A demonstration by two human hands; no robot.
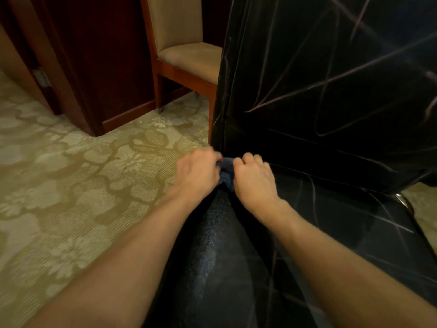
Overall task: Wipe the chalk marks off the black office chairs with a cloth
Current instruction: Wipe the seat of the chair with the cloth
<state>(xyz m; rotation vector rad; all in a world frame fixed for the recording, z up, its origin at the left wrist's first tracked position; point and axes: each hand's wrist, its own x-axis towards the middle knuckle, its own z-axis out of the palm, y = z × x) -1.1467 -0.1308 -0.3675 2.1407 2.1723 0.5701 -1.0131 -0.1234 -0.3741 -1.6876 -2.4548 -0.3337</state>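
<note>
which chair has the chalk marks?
The black glossy office chair on the right, streaked with pale lines; the beige padded wooden chair behind it shows none.

I see a wooden chair [186, 58] with tan upholstery standing on a floral patterned carpet [71, 181]. Beside the chair, to the left, dark red-brown wood paneling [106, 67] meets the carpet at a baseboard [127, 118].

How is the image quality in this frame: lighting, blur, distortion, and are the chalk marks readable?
Head view: dim, warm indoor light; the black chair is underexposed, yet pale chalk lines stand out on its back. Left hand and right hand, both gripping the blue cloth, are slightly motion-blurred. Wide-angle stretching enlarges the forearms at the lower edge. No strong glare.
</note>
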